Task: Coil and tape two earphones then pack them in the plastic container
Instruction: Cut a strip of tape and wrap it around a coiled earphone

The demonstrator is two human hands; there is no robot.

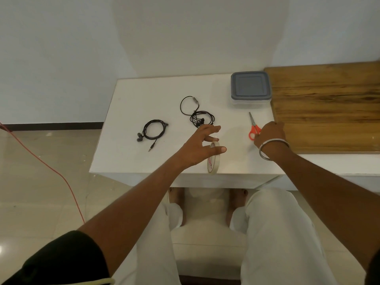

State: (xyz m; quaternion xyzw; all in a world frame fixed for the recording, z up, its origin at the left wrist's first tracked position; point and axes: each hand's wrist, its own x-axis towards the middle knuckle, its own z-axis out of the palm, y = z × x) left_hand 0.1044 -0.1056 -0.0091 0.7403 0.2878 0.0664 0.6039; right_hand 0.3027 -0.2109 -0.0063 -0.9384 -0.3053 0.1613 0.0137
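Note:
Two black earphones lie on the white table (pixel 131 95): a coiled one (pixel 153 131) at the left and a looser one (pixel 196 114) at the middle. My left hand (pixel 199 148) holds a roll of clear tape (pixel 213 159) upright near the front edge, fingers spread over it. My right hand (pixel 269 136) rests on the red handles of the scissors (pixel 253 125). The plastic container (pixel 249 89) with a grey lid stands closed at the back right.
A wooden board (pixel 329 108) covers the table's right side. A red cable (pixel 41 161) runs across the tiled floor at the left. My knees in white trousers sit below the table's front edge.

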